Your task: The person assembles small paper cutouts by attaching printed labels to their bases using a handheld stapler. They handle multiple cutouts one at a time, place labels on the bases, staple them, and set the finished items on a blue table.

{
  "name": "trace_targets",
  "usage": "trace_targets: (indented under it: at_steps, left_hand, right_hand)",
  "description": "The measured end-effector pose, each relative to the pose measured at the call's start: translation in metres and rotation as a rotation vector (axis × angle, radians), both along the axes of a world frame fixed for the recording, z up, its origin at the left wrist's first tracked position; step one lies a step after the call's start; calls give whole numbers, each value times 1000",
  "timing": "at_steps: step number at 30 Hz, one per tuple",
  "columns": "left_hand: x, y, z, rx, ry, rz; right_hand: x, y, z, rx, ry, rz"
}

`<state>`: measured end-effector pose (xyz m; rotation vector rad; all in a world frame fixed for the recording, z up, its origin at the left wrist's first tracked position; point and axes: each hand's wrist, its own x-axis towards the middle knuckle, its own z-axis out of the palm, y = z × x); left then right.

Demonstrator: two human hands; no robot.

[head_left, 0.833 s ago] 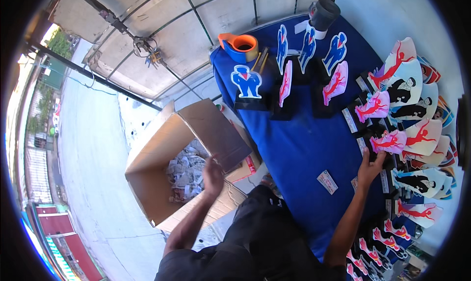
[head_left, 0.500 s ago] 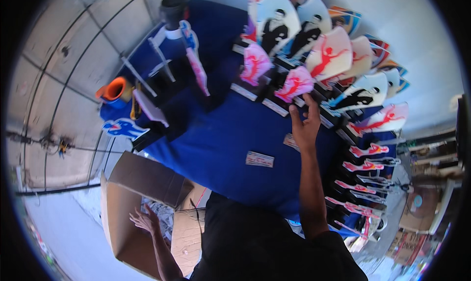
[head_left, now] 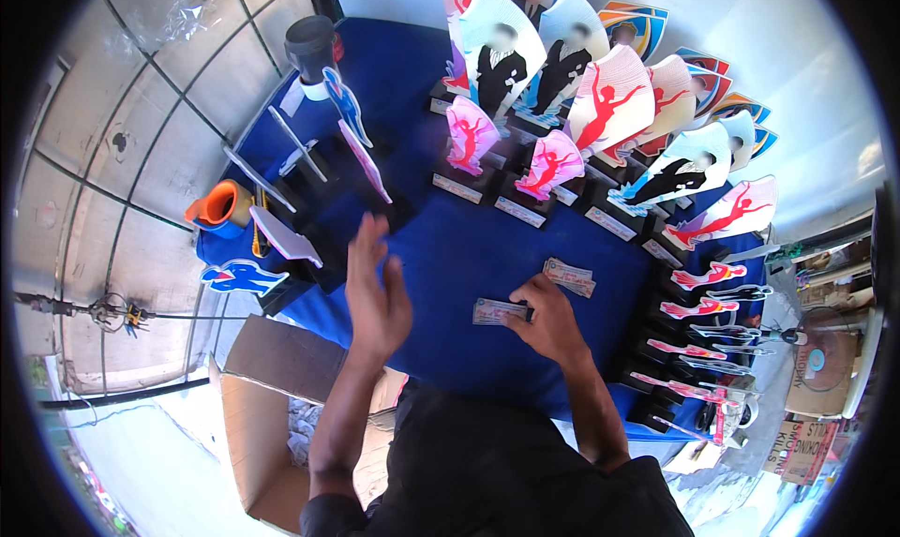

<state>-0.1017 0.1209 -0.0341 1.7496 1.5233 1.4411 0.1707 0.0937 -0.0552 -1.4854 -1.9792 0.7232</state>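
On the blue tablecloth (head_left: pixel 441 256) lies a small printed label (head_left: pixel 495 312). My right hand (head_left: pixel 551 323) has thumb and fingertips pinched at its right end. Just beyond that hand is a small overlapping pile of similar labels (head_left: pixel 569 276). My left hand (head_left: pixel 377 298) is raised above the left part of the cloth, fingers stretched out, holding nothing. Farther off stand pink trophies with a red dancer figure (head_left: pixel 550 165) on black bases, each base with a label on its front. Behind them rise taller white trophies with a dark suited figure (head_left: pixel 502 64).
More trophies (head_left: pixel 708 309) line the table's right side, and several (head_left: pixel 284 234) stand at the left beside an orange-rimmed cup (head_left: pixel 221 206). A dark cup (head_left: pixel 311 45) stands at the far left. An open cardboard box (head_left: pixel 255 420) sits below the table's left edge.
My right hand has drawn back from the pink trophy to the label on the cloth. My left hand has risen from the cardboard box to above the table.
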Motion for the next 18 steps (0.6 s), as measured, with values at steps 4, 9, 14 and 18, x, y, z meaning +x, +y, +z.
trace_targets:
  at_steps: [4, 9, 14, 18]
  left_hand:
    - [7, 75, 1, 88, 112, 161]
    - [-8, 113, -7, -66, -333, -32]
    - [-18, 112, 6, -104, -216, -15]
    - [-9, 77, 29, -33, -83, 14]
  right_hand:
    - [4, 0, -5, -61, -8, 16]
    - [8, -1, -12, -89, 74, -9]
    - [9, 0, -14, -104, 218, -85]
    - [12, -5, -6, -350, 564, -267]
